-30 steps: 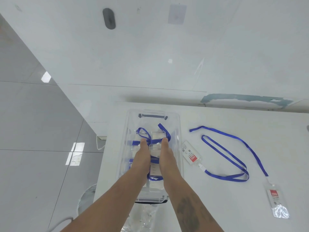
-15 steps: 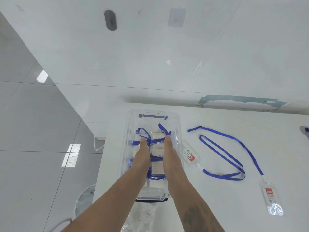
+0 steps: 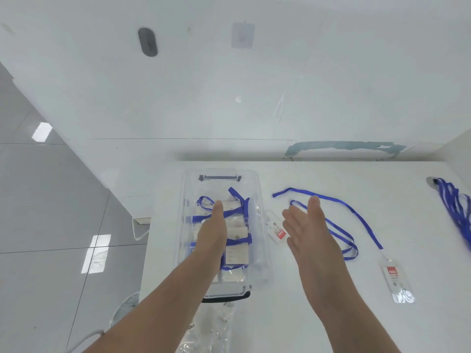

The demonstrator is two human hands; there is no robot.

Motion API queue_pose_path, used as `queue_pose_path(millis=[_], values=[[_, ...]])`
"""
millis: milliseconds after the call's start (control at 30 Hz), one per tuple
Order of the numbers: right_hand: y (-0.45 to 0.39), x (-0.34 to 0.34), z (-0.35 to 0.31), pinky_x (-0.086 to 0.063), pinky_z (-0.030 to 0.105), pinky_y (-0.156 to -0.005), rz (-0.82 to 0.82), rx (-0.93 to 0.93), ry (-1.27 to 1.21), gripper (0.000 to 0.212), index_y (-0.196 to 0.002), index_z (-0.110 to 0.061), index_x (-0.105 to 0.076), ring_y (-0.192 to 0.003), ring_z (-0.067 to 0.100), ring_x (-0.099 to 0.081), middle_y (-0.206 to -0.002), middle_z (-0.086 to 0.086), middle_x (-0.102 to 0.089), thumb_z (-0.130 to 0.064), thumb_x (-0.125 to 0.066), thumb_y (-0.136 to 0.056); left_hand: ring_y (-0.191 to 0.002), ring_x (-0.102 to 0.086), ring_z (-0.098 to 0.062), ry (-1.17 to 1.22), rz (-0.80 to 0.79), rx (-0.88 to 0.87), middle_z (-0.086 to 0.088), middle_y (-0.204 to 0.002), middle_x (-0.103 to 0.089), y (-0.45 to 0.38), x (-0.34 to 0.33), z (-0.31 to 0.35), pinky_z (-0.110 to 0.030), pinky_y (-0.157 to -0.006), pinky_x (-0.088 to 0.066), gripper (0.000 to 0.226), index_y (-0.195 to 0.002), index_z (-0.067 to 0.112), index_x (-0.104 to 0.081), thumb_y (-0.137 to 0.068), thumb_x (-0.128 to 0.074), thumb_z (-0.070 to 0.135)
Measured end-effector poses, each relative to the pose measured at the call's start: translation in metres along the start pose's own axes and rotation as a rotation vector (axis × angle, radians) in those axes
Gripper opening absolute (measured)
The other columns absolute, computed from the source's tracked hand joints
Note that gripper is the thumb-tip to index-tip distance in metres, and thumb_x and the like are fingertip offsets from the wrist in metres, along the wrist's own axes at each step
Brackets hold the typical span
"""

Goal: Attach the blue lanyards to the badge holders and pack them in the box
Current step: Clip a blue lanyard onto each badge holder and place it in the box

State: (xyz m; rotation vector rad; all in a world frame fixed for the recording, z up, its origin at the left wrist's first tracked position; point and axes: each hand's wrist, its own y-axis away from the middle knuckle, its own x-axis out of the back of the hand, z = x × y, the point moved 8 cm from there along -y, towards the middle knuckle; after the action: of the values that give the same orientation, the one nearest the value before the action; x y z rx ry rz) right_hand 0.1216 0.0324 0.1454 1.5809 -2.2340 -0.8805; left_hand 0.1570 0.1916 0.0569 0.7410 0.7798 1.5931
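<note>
Clear plastic bag (image 3: 204, 335) lies at near table edge, directly in front of box. Box (image 3: 262, 225) is transparent, w/ dark handle at near end and a second at far end; it stands lengthwise on white table (image 3: 331, 314), left of centre.

Left hand (image 3: 212, 234) is inside box, palm down, fingers straight and flat on packed holders (image 3: 235, 253); it grips nothing. Packed holders lie stacked w/ blue straps (image 3: 238, 212) wound across them; count not readable.

Right hand (image 3: 309, 230) is outside box, just right of it, above table. Fingers extended and relaxed, thumb apart; it holds nothing. Contact w/ table cannot be told.

Badge holder no. 1 (image 3: 277, 229) lies on table touching or just beside box's right wall, red label up, partly hidden by right hand. Its lanyard (image 3: 331, 200) runs in loops to the right, passing under right hand. Badge holder no. 2 (image 3: 396, 278) lies well right of box, nearer table front, at the lanyard's other end.

Lanyard bundle (image 3: 456, 207) sits at far right edge, blurred. White wall behind table.
</note>
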Motion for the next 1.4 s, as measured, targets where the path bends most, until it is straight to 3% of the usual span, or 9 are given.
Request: queue_pose_path(millis=[167,300,433,600,800,933,1067,1267,1400], values=[[0.002,0.061,-0.017,-0.028,0.033,-0.117,0.111,0.099,0.075,0.063,-0.139,-0.02,-0.052,-0.131,0.007,-0.048,-0.139,-0.011,-0.056,-0.061,-0.029,-0.097,-0.064,-0.039,-0.011,-0.013,0.039,-0.273,0.006,-0.074,-0.042,0.017,-0.017,0.027,-0.028,-0.063,-0.035,0.04,-0.084,0.02,-0.041,-0.098,-0.033,0.056],[-0.01,0.102,-0.033,-0.031,0.031,-0.115,0.119,0.135,0.081,0.055,-0.127,-0.024,-0.06,-0.125,0.005,-0.054,-0.128,-0.012,-0.064,-0.061,-0.032,-0.097,-0.073,-0.043,-0.002,-0.001,0.026,-0.403,0.014,-0.078,-0.044,0.039,-0.047,0.043,-0.029,-0.069,-0.036,0.035,-0.092,0.029,-0.048,-0.098,-0.032,0.059],[-0.026,0.145,-0.045,-0.034,0.031,-0.113,0.049,0.119,0.108,0.048,-0.114,-0.031,-0.063,-0.12,0.004,-0.058,-0.119,-0.015,-0.069,-0.062,-0.032,-0.096,-0.108,-0.055,-0.009,0.066,0.063,-0.467,0.017,-0.102,-0.059,0.055,-0.091,0.045,-0.034,-0.097,-0.036,0.039,-0.105,0.032,-0.06,-0.096,-0.034,0.06],[-0.055,0.188,-0.054,-0.038,0.034,-0.111,-0.017,0.077,0.152,0.05,-0.118,-0.024,-0.064,-0.116,0.009,-0.061,-0.118,-0.01,-0.07,-0.056,-0.031,-0.1,-0.123,-0.053,-0.012,0.08,0.13,-0.48,0.011,-0.131,-0.06,0.064,-0.143,0.033,-0.042,-0.114,-0.034,0.052,-0.127,0.025,-0.059,-0.098,-0.031,0.059],[-0.09,0.196,-0.033,-0.04,0.038,-0.111,-0.058,-0.002,0.2,0.052,-0.122,-0.019,-0.065,-0.112,0.011,-0.063,-0.112,-0.008,-0.072,-0.054,-0.033,-0.101,-0.123,-0.053,-0.015,0.155,0.164,-0.33,0.009,-0.132,-0.059,0.04,-0.172,0.0,-0.04,-0.113,-0.035,0.053,-0.13,0.023,-0.058,-0.098,-0.035,0.059],[-0.112,0.193,-0.017,-0.04,0.039,-0.111,-0.07,-0.059,0.24,0.053,-0.128,-0.014,-0.062,-0.114,0.014,-0.062,-0.119,-0.004,-0.069,-0.051,-0.033,-0.102,-0.112,-0.057,-0.017,0.19,0.227,-0.234,0.007,-0.119,-0.063,0.018,-0.176,-0.02,-0.035,-0.103,-0.041,0.053,-0.127,0.019,-0.06,-0.098,-0.037,0.058],[-0.136,0.184,0.004,-0.042,0.039,-0.108,-0.089,-0.109,0.303,0.05,-0.126,-0.014,-0.062,-0.115,0.018,-0.061,-0.123,-0.001,-0.067,-0.049,-0.034,-0.102,-0.073,-0.054,-0.008,0.216,0.263,-0.152,0.009,-0.08,-0.058,-0.002,-0.18,-0.038,-0.025,-0.069,-0.042,0.042,-0.081,0.022,-0.058,-0.101,-0.037,0.053],[-0.179,0.165,0.043,-0.04,0.042,-0.11,-0.091,-0.148,0.463,0.05,-0.128,-0.015,-0.06,-0.113,0.017,-0.059,-0.129,-0.002,-0.064,-0.05,-0.035,-0.101,-0.066,-0.042,-0.007,0.211,0.285,-0.003,0.009,-0.076,-0.048,-0.033,-0.183,-0.064,-0.031,-0.083,-0.032,0.041,-0.078,0.025,-0.044,-0.101,-0.031,0.056],[-0.195,0.159,0.058,-0.039,0.043,-0.111,-0.094,-0.149,0.528,0.05,-0.125,-0.015,-0.061,-0.118,0.02,-0.058,-0.129,-0.001,-0.063,-0.051,-0.036,-0.1,-0.073,-0.051,-0.009,0.206,0.299,0.003,0.001,-0.094,-0.062,-0.043,-0.183,-0.069,-0.032,-0.081,-0.035,0.038,-0.097,0.024,-0.05,-0.102,-0.028,0.055]])
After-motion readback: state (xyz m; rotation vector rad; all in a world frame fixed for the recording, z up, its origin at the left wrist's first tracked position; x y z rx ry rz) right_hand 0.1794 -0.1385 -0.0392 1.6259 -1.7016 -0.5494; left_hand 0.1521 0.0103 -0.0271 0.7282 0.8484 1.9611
